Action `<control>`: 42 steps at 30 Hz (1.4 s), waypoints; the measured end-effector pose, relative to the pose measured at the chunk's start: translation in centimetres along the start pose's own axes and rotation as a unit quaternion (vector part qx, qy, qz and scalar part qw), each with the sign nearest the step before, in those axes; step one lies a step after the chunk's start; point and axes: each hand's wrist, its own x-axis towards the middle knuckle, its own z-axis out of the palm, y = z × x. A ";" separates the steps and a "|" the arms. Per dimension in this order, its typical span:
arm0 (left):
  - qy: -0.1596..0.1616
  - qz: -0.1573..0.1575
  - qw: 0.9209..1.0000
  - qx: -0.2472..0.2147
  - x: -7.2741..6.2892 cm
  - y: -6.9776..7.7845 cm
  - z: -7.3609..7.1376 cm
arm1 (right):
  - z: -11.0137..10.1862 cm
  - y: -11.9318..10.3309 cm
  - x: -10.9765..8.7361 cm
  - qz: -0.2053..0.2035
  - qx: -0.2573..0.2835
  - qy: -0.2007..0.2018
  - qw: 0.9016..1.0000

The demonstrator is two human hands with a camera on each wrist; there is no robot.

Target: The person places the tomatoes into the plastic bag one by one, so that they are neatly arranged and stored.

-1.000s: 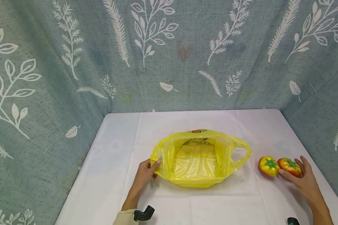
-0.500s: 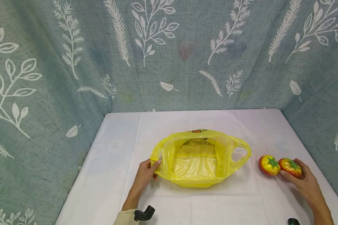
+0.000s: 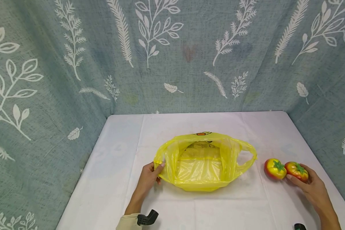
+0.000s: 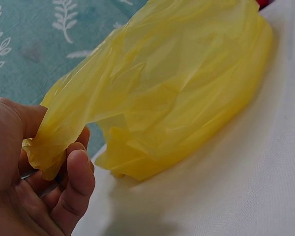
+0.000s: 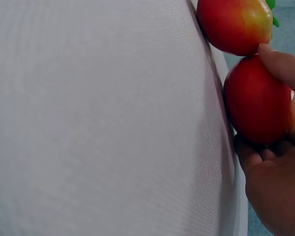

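Note:
A yellow plastic bag (image 3: 199,185) lies mid-table with its mouth spread wide, showing a bare inside. My left hand (image 3: 148,179) pinches the bag's left handle between thumb and fingers; the left wrist view shows the handle (image 4: 56,142) bunched in that grip. To the right of the bag, two glossy red-and-yellow tomatoes with green leafy tops sit side by side. My right hand (image 3: 313,185) holds the right tomato (image 3: 296,171), thumb on the near side and fingers round the far side. The left tomato (image 3: 275,169) is right beside it, close to the thumb tip.
A white cloth covers the table (image 3: 230,210). Blue-green curtains (image 3: 172,57) with white leaf prints hang behind it and along both sides. The bag's free right handle (image 3: 248,156) loops out toward the tomatoes.
My right hand's fingers have closed in round the right tomato. The left tomato has rolled slightly, its leafy top turning. My left hand and the bag stay where they were.

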 end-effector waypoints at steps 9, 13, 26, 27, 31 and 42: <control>0.003 -0.007 1.000 0.005 0.0 0.1 0.0 | 0.1 -0.2 0.1 0.005 0.001 0.006 1.000; 0.001 -0.009 1.000 0.003 -0.3 0.9 0.1 | 0.2 -0.2 0.1 0.007 0.000 0.007 1.000; 0.007 0.001 1.000 0.009 -1.2 2.6 0.4 | -0.1 -0.8 0.1 0.020 0.005 0.016 1.000; 0.004 0.000 1.000 0.006 -1.2 2.8 0.3 | -0.2 -0.9 0.1 0.018 0.005 0.020 1.000; -0.003 0.004 1.000 0.003 -1.4 3.1 0.2 | -0.5 -1.6 -0.2 0.013 0.014 0.040 0.999; 0.006 -0.009 1.000 0.005 -0.1 -0.2 0.0 | -0.7 -5.0 -2.0 0.011 0.037 0.080 0.996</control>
